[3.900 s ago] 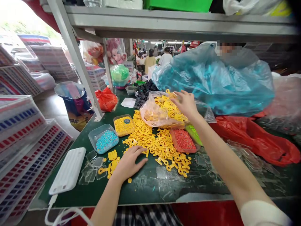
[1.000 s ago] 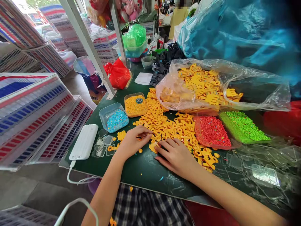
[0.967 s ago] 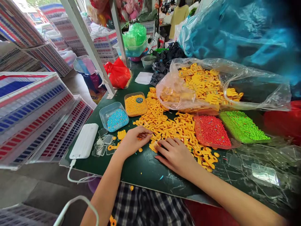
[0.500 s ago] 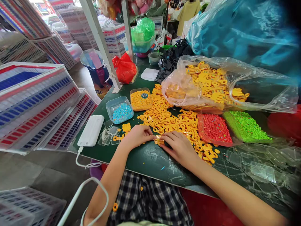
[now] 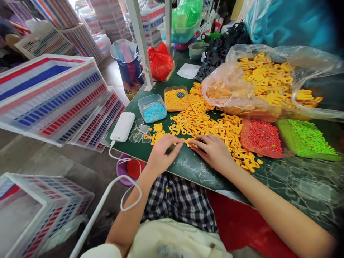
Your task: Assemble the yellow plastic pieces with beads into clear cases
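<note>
My right hand [image 5: 215, 152] pinches a small yellow plastic piece [image 5: 191, 143] between thumb and fingers, low over the table; the fingers partly cover it. My left hand [image 5: 164, 153] is just to its left, thumb and forefinger apart, with the forefinger tip close to the piece. Nothing shows in its grasp. Behind both hands spreads a heap of loose yellow plastic pieces [image 5: 206, 125], some ring-ended. A few more yellow pieces [image 5: 158, 128] lie beyond the left hand, beside thin clear plastic squares [image 5: 139, 132].
Boxes of blue beads [image 5: 154, 111], yellow beads [image 5: 176, 98], red beads [image 5: 264, 138] and green beads [image 5: 311, 138] ring the heap. A clear bag [image 5: 228, 82] of yellow pieces stands behind. A white power bank [image 5: 123, 126] with a cable sits left; clear plastic pieces [image 5: 309, 186] lie right.
The view has shifted left and down. My left hand has opened its thumb away from the forefinger and drawn off the yellow piece. The right hand stays at the piece.
</note>
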`<state>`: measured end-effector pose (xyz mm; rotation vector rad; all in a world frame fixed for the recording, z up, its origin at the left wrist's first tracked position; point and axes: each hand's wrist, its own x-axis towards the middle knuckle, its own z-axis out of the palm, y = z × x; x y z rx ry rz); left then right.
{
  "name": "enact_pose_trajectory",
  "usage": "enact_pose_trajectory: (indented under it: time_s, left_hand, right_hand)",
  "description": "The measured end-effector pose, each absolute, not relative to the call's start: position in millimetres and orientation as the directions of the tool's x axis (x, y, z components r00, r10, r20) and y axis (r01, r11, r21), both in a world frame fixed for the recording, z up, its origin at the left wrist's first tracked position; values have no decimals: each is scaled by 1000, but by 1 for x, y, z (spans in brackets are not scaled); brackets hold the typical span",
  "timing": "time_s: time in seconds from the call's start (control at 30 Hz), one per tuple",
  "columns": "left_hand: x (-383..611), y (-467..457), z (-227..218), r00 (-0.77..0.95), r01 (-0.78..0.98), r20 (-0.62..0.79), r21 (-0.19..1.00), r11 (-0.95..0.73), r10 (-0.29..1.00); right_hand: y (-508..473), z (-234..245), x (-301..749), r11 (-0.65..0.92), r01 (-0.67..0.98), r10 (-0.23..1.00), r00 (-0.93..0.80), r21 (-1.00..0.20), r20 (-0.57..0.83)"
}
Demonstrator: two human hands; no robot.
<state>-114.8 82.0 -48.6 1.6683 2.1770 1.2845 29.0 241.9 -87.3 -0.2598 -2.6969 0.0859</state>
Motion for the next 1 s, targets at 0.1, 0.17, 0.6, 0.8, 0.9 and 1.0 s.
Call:
enact_pose_trajectory:
  time_s: [0.1, 0.17, 0.6, 0.8, 0.9, 1.0]
  left_hand:
    - [-87, 15, -77, -373, 747, 422, 665, -2, 826]
    - [-75, -30, -102, -434, 760, 338, 635, 138, 835]
    - [-66, -88, -181, -875, 383, 54, 687, 618, 482]
    - [-88, -67, -162, -828, 450, 76, 682, 577, 556]
    - [-90, -54, -152, -764, 494, 32, 672, 552, 645]
    - [-84, -44, -147, -628, 569, -38, 658, 493, 777]
  right_hand:
    - [242, -87, 31, 986, 161, 163, -900, -40, 403]
    - [242, -87, 31, 986, 162, 159, -902, -26, 401]
    - [243, -89, 32, 986, 167, 162, -902, -22, 400]
    - [242, -88, 32, 983, 182, 170, -902, -8, 396]
    - [242, -87, 32, 983, 183, 172, -906, -7, 388]
    - [242, -85, 32, 984, 176, 169, -913, -17, 372]
